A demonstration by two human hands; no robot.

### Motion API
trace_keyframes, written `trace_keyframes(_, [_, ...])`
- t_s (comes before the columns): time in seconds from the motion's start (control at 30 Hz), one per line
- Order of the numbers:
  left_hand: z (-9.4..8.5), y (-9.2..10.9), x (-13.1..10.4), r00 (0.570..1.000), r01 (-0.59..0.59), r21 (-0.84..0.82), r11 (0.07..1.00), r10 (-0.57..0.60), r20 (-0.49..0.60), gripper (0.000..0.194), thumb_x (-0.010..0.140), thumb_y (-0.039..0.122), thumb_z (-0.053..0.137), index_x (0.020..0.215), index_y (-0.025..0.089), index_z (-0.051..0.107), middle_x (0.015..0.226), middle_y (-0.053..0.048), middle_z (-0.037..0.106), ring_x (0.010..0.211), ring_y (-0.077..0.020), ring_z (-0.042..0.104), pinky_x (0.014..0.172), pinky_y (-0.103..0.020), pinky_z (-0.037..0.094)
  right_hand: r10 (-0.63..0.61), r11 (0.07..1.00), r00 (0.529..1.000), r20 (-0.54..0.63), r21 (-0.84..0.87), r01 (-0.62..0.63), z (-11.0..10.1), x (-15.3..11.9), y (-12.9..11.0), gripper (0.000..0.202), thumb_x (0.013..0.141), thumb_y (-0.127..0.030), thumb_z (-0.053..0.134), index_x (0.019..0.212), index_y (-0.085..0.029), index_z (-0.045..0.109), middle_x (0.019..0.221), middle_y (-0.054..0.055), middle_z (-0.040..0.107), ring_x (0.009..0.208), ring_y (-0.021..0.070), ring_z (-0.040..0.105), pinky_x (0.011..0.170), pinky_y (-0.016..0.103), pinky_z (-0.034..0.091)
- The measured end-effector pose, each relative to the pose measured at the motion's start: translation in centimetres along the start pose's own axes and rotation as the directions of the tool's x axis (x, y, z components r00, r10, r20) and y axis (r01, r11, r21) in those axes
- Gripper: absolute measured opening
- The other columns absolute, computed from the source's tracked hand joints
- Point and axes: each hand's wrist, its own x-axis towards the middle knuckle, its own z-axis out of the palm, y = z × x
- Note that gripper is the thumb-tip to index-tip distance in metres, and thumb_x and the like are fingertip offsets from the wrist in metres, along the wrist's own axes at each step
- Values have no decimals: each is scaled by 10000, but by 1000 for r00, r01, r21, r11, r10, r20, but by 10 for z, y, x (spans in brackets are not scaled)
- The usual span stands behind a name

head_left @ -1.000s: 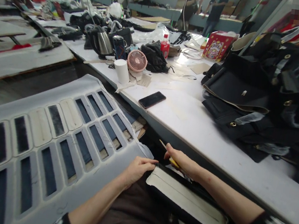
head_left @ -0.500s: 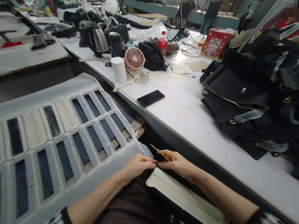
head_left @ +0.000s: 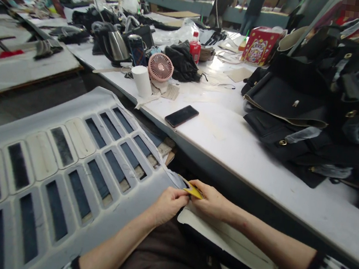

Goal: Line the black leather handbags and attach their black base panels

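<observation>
Now both hands, left hand [head_left: 169, 204] & right hand [head_left: 210, 201], pinch yellow tool [head_left: 193, 192] over cream-edged panel [head_left: 227, 243].

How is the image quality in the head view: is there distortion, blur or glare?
Head view: strong wide-angle bending, so the white table edge slants; hands and yellow tool fairly sharp; far background soft; a pixelated patch at top right; mild sheen on the kettle.

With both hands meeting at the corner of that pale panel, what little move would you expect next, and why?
Probably a short stroke of the yellow tool along the near edge of the cream panel. The right hand pinches the tool at the panel's corner, and the left hand presses right beside it, as if steadying the piece.
</observation>
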Motion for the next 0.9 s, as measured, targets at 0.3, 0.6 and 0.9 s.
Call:
trace_keyframes(0.3, [2, 0, 6, 995, 76, -107, 991, -68, 72, 406, 773, 495, 696, 917, 124, 774, 774, -47, 701, 747, -182, 590, 726, -277, 418, 36, 995, 999, 29, 95, -39, -15, -11, 5, 474, 759, -308, 637, 1211, -166, 616, 1080, 69, 690, 976, 261, 622, 855, 365, 468])
trace_keyframes(0.6, [6, 3, 9, 996, 89, -35, 995, -90, -14, 407, 755, 447, 715, 1034, 154, 767, 947, -67, 751, 956, -258, 630, 837, -316, 454, 154, 943, 977, -148, 318, -101, -67, -56, -17, 594, 646, -380, 800, 1159, -146, 615, 1062, 65, 692, 963, 243, 627, 808, 312, 500])
trace_keyframes(0.9, [31, -81, -19, 815, 378, -676, 633, -574, -82, 544, 900, 646, 462, 1093, 173, 650, 1117, -95, 686, 1013, -211, 630, 870, -309, 469, 411, 649, 842, -350, 761, 0, -3, -147, -37, 449, 690, -436, 818, 982, -195, 574, 771, 43, 689, 609, 190, 638, 588, 313, 530])
